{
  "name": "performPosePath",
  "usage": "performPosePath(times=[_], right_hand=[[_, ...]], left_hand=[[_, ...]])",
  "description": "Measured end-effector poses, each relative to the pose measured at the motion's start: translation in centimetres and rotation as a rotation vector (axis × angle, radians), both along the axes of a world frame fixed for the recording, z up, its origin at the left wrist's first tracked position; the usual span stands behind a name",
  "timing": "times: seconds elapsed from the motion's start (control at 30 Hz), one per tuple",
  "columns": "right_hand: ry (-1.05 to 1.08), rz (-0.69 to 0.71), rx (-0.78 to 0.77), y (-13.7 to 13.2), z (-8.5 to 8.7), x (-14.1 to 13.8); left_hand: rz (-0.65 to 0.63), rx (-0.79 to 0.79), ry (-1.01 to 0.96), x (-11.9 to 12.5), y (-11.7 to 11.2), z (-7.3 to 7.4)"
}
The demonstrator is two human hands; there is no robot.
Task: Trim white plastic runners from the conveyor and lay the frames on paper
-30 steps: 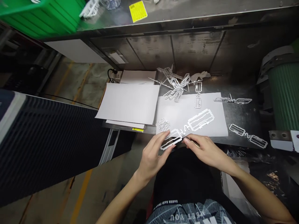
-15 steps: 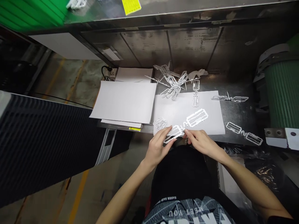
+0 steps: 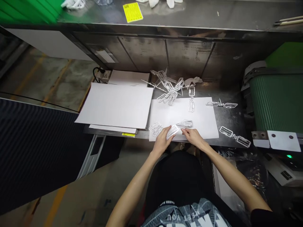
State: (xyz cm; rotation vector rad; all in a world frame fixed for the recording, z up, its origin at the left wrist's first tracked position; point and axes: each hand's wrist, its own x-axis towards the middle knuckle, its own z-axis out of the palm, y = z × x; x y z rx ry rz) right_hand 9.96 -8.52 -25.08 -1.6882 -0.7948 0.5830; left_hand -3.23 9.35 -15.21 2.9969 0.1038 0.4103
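Note:
My left hand (image 3: 162, 142) pinches a white plastic frame (image 3: 172, 131) with slots, thumb at its lower edge and fingers at its upper edge. To the right, my right hand (image 3: 193, 137) has thumb and forefinger pressed together close to that frame; anything between them is too small to make out. Just beyond the fingers is another slotted frame part (image 3: 187, 123) with a thin stem; I cannot tell if it joins the held one. Both hands are above the front of a white paper sheet (image 3: 203, 126). Several loose frames (image 3: 155, 129) lie beside my left hand.
A tangled heap of white frames (image 3: 170, 90) stands behind. Paired frames lie on the sheet (image 3: 191, 99) and to the right (image 3: 234, 136). A stack of white sheets (image 3: 115, 105) is at left, a green ribbed belt (image 3: 276, 104) at right, a metal ledge (image 3: 201, 15) behind.
The larger frame part right of the held one has turned to a flatter angle, appearing lower and smaller. My right hand has shifted slightly away from the left. The camera view has shifted.

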Motion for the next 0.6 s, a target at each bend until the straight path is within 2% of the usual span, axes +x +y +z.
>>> performPosePath(times=[0.13,0.2,0.27,0.33,0.4,0.47,0.5,0.53,0.6], right_hand=[[-0.090,-0.193,-0.062,-0.4,-1.6,0.7],[-0.139,-0.242,-0.101,0.6,-2.2,1.4],[-0.184,-0.265,-0.138,2.1,-2.3,2.0],[-0.204,-0.314,-0.188,3.2,-2.0,2.3],[-0.234,-0.383,-0.223,2.5,-1.4,2.3],[-0.340,-0.486,-0.200,-0.8,-0.6,2.1],[-0.418,-0.558,-0.180,-3.7,-0.3,1.9],[-0.506,-0.662,-0.170,-7.3,0.1,1.6],[-0.678,-0.936,-0.197,-16.9,0.9,0.6]], left_hand=[[0.209,0.052,-0.056,-1.8,2.9,0.1],[0.255,0.077,-0.036,-2.5,4.6,0.3],[0.267,0.091,-0.007,-2.3,5.4,0.7],[0.236,0.081,0.032,-1.0,5.2,1.4],[0.182,0.059,0.095,0.8,4.2,2.1],[0.158,0.051,0.112,2.8,3.6,2.5],[0.162,0.047,0.101,3.8,3.7,2.3],[0.147,0.037,0.085,4.6,4.2,2.0],[0.116,0.035,0.097,6.0,6.2,0.4]])
